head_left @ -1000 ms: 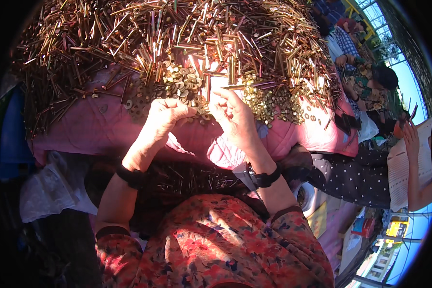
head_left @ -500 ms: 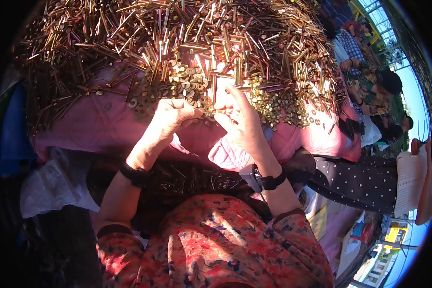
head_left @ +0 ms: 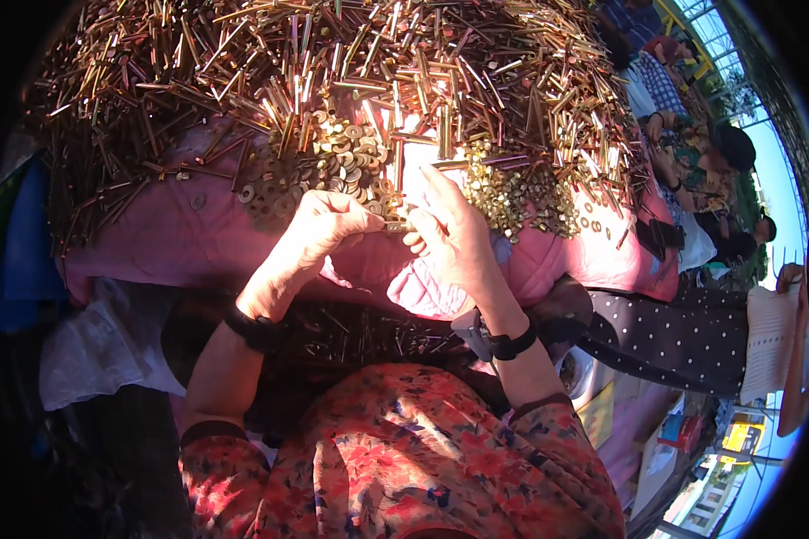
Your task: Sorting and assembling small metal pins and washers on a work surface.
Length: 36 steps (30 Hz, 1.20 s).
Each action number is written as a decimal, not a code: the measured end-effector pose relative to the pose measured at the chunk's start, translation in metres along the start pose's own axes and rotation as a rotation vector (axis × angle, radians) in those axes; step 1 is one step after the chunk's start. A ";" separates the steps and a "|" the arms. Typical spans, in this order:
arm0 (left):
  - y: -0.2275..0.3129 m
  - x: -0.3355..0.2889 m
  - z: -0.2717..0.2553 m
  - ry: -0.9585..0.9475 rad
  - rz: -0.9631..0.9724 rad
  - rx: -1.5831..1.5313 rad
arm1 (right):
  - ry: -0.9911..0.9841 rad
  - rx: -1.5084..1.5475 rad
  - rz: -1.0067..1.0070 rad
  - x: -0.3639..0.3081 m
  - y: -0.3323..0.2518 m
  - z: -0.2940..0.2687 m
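Top (head_left: 386,449), one: red floral print on brownish ground, dark blue flecks. Sleeves (head_left: 220,476), two: same print, plain maroon cuffs (head_left: 211,432). Left wrist: black band (head_left: 251,331). Right wrist: black strap (head_left: 516,342), boxy grey device (head_left: 470,333) attached.

The slender coppery-brown metal rods (head_left: 243,63) glint gold and purple-pink. The flat round washers (head_left: 360,153) are dull brass, and the small chunky nuts (head_left: 512,193) a brighter yellow-gold. The small gold-toned metal piece (head_left: 395,227) gleams in the sunlight. Beneath lies pink quilted cloth (head_left: 162,238), paler where lit. The floral-print garment (head_left: 386,467) mixes red, orange and tan with dark blue patches, its sleeve cuffs (head_left: 214,431) plain maroon. The wrist straps (head_left: 253,328) are black. Alongside, black fabric (head_left: 665,341) carries white polka dots.
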State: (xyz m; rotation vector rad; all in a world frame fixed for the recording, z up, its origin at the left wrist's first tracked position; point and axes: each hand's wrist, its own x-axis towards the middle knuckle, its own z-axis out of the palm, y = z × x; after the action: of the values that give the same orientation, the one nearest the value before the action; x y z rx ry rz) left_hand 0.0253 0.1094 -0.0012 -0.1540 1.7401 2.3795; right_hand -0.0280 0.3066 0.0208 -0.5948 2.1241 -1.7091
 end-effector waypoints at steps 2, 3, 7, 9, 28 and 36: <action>0.017 -0.006 0.002 -0.234 -0.261 0.193 | -0.025 0.201 -0.018 0.004 0.012 -0.009; 0.015 -0.003 0.006 -0.335 -0.168 0.372 | 0.013 0.071 -0.021 0.006 0.014 -0.012; 0.015 0.028 0.027 0.010 0.198 0.718 | 0.231 -0.302 -0.091 0.017 0.045 -0.029; -0.005 0.058 0.025 0.220 0.391 1.011 | 0.264 -0.335 -0.089 0.020 0.062 -0.031; 0.007 0.060 0.009 0.460 -0.137 -0.494 | 0.164 -0.791 -0.484 0.013 0.051 -0.016; 0.014 0.025 0.004 0.353 -0.045 -0.213 | 0.116 -1.131 -0.424 0.071 0.051 -0.039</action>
State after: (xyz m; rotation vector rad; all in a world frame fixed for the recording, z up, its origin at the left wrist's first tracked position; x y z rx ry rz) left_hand -0.0017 0.1114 0.0085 -0.6726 1.5832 2.6234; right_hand -0.1136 0.3112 -0.0212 -1.3089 3.0994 -0.4923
